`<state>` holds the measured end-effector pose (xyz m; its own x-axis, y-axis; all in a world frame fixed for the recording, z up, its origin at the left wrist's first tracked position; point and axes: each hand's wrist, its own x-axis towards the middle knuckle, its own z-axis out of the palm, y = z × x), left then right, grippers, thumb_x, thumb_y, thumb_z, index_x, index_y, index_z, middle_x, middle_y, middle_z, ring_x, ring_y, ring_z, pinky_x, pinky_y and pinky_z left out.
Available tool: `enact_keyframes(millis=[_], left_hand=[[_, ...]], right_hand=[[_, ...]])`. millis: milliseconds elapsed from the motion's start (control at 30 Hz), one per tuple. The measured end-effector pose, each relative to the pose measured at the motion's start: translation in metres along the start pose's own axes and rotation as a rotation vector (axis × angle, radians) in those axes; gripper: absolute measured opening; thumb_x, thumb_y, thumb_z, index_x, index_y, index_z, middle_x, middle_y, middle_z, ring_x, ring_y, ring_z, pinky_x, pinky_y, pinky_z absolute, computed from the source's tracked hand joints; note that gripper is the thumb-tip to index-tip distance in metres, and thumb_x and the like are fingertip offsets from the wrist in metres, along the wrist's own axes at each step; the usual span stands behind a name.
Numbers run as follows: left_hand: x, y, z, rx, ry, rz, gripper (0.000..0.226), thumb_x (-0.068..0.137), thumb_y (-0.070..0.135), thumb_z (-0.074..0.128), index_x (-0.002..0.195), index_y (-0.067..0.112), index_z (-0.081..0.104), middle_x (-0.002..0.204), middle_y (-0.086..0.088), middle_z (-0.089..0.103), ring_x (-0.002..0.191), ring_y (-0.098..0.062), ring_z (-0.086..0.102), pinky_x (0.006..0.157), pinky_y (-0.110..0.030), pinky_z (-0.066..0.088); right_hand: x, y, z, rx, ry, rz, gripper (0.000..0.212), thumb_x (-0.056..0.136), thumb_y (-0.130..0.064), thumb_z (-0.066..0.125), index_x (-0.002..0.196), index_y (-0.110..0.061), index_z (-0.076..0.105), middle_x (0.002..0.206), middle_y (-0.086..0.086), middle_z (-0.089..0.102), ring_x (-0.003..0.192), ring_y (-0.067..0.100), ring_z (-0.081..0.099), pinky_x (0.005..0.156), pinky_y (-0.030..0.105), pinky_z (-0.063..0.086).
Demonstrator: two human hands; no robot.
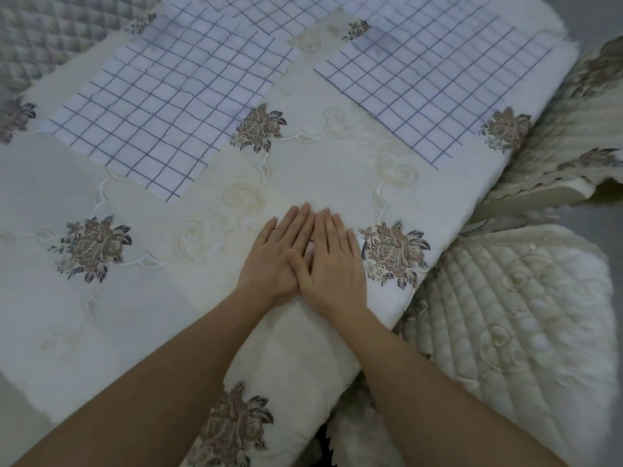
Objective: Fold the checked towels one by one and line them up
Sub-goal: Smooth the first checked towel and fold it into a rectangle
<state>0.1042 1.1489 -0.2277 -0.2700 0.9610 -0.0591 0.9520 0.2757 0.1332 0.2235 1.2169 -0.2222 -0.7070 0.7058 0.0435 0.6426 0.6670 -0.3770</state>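
Cream embroidered tablecloth (337,170) covers the table; on it the left hand (269,261) and right hand (333,264) lie flat, fingers straight, side by side and empty, seemingly poised between folds. Beyond them lie two white, blue-checked towels: the left towel (161,109) and right towel (435,92), well apart, flat.

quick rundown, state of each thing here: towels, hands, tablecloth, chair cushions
left checked towel: spread flat, unfolded
right checked towel: spread flat, unfolded, apart from the left one
far checked towel: flat, partly under the left one, cut off by the frame
left hand: open, palm down on the cloth, holding nothing
right hand: open, palm down, thumb over the left hand
tablecloth: laid flat, draped over the near edge
chair cushions: unoccupied beside the table
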Motion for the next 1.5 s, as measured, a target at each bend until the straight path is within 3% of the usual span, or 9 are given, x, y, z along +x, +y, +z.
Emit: enact_keyframes(millis=[367, 733, 967, 1033, 1133, 1200, 1300, 1400, 1500], left_hand=[[-0.002, -0.023, -0.006, 0.034, -0.003, 0.077, 0.064, 0.104, 0.048, 0.013, 0.160, 0.017, 0.010, 0.167, -0.001, 0.003, 0.154, -0.016, 0.003, 0.124, -0.043, 0.014], [-0.005, -0.024, -0.006, 0.029, -0.003, -0.049, 0.077, 0.100, 0.059, 0.017, 0.159, 0.011, 0.006, 0.168, -0.003, 0.001, 0.154, -0.015, 0.001, 0.125, -0.044, 0.010], [-0.008, -0.014, -0.017, 0.085, -0.030, -0.182, 0.083, 0.096, 0.065, 0.017, 0.159, 0.011, 0.013, 0.167, -0.004, 0.006, 0.153, -0.018, 0.011, 0.121, -0.055, 0.016], [-0.008, -0.013, -0.021, 0.107, -0.061, -0.201, 0.085, 0.096, 0.066, 0.015, 0.159, 0.009, 0.013, 0.167, -0.007, 0.008, 0.153, -0.021, 0.013, 0.120, -0.056, 0.018], [-0.010, -0.006, -0.029, 0.131, -0.094, -0.239, 0.085, 0.096, 0.065, 0.013, 0.158, 0.006, 0.015, 0.166, -0.010, 0.009, 0.153, -0.025, 0.016, 0.120, -0.055, 0.020], [-0.016, 0.001, -0.035, 0.088, -0.070, -0.334, 0.082, 0.097, 0.061, 0.014, 0.157, 0.006, 0.018, 0.166, -0.009, 0.010, 0.152, -0.025, 0.017, 0.121, -0.052, 0.020], [-0.040, 0.029, -0.039, -0.085, 0.067, -0.679, 0.072, 0.098, 0.052, 0.025, 0.152, 0.004, 0.033, 0.162, -0.013, 0.026, 0.147, -0.029, 0.029, 0.118, -0.051, 0.028], [-0.060, 0.073, -0.040, -0.297, 0.249, -1.045, 0.047, 0.096, 0.031, 0.047, 0.133, 0.004, 0.055, 0.142, -0.017, 0.048, 0.124, -0.038, 0.048, 0.098, -0.050, 0.046], [-0.055, 0.122, -0.044, -0.444, 0.303, -1.263, 0.034, 0.095, 0.021, 0.056, 0.128, 0.010, 0.059, 0.131, -0.011, 0.048, 0.114, -0.030, 0.049, 0.090, -0.045, 0.048]], right_hand=[[-0.025, 0.034, -0.013, -0.220, -0.073, 0.052, 0.084, 0.099, -0.065, 0.025, 0.158, -0.006, 0.013, 0.167, 0.010, 0.007, 0.154, 0.023, 0.003, 0.124, 0.045, 0.011], [-0.039, 0.047, -0.023, -0.280, -0.088, 0.044, 0.091, 0.096, -0.073, 0.021, 0.159, -0.009, 0.007, 0.168, 0.006, 0.004, 0.154, 0.018, -0.001, 0.124, 0.047, 0.011], [-0.047, 0.056, -0.043, -0.295, -0.229, 0.023, 0.097, 0.092, -0.079, 0.008, 0.159, -0.010, 0.002, 0.168, 0.004, -0.005, 0.154, 0.020, -0.006, 0.124, 0.048, 0.014], [-0.045, 0.059, -0.053, -0.309, -0.254, 0.005, 0.099, 0.091, -0.080, 0.012, 0.158, -0.008, 0.012, 0.167, 0.008, 0.006, 0.154, 0.023, 0.008, 0.121, 0.049, 0.023], [-0.023, 0.065, -0.070, -0.355, -0.214, -0.130, 0.091, 0.089, -0.075, 0.028, 0.138, -0.002, 0.054, 0.143, 0.015, 0.053, 0.129, 0.032, 0.053, 0.100, 0.050, 0.045], [0.000, 0.070, -0.081, -0.361, -0.164, -0.220, 0.073, 0.092, -0.063, 0.032, 0.109, -0.004, 0.071, 0.112, 0.014, 0.069, 0.099, 0.033, 0.065, 0.082, 0.045, 0.051], [0.042, 0.078, -0.097, -0.231, -0.184, -0.235, 0.056, 0.098, -0.047, 0.029, 0.076, -0.011, 0.066, 0.080, 0.008, 0.064, 0.065, 0.030, 0.059, 0.058, 0.036, 0.045], [0.075, 0.081, -0.103, -0.108, -0.267, -0.285, 0.031, 0.099, -0.032, 0.044, 0.083, -0.013, 0.062, 0.085, 0.004, 0.059, 0.069, 0.023, 0.054, 0.060, 0.034, 0.045], [0.104, 0.071, -0.101, 0.048, -0.438, -0.335, 0.019, 0.100, -0.029, 0.051, 0.098, -0.015, 0.062, 0.096, 0.001, 0.058, 0.080, 0.019, 0.054, 0.066, 0.033, 0.043]])
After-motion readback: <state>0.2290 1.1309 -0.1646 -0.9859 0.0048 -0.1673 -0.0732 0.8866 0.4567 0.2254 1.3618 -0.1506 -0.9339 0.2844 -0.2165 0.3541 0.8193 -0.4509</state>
